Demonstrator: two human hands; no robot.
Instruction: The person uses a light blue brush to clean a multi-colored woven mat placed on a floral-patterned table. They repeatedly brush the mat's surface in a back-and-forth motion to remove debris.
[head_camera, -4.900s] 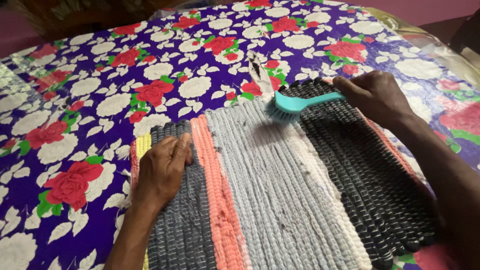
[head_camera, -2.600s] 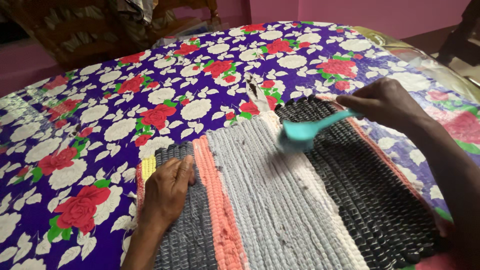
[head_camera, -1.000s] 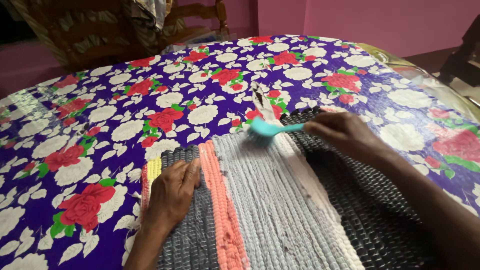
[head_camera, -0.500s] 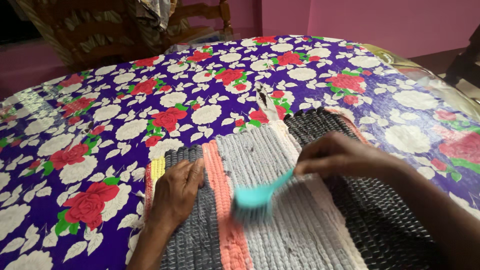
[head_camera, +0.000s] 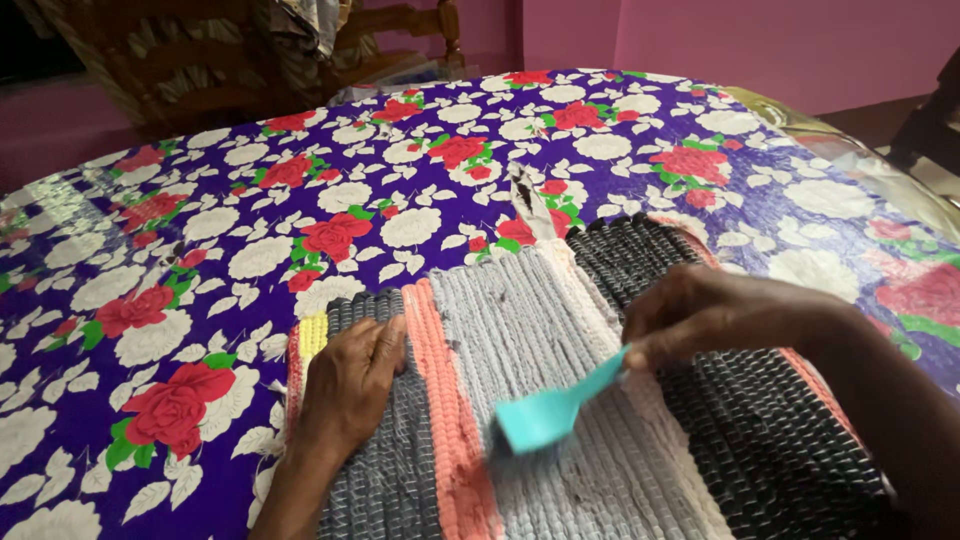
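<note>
Turquoise plastic marks the scrub brush, gripped by its handle in the right hand with its head on the grey band of the woven rug. The left hand, at nine o'clock from the brush, lies flat and unclenched on the rug's dark stripe. The scrubbing looks mid-stroke; the next pass likely calls for firm left-hand pressure so the rug doesn't slide on the floral tablecloth.

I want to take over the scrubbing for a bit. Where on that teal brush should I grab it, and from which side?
Take the teal brush by its slim handle, the end that the right hand now grips, coming from the right. The handle slants up and to the right, away from the broad bristle head, which rests low on the woven mat. The left hand lies flat on the mat's grey stripe.
</note>
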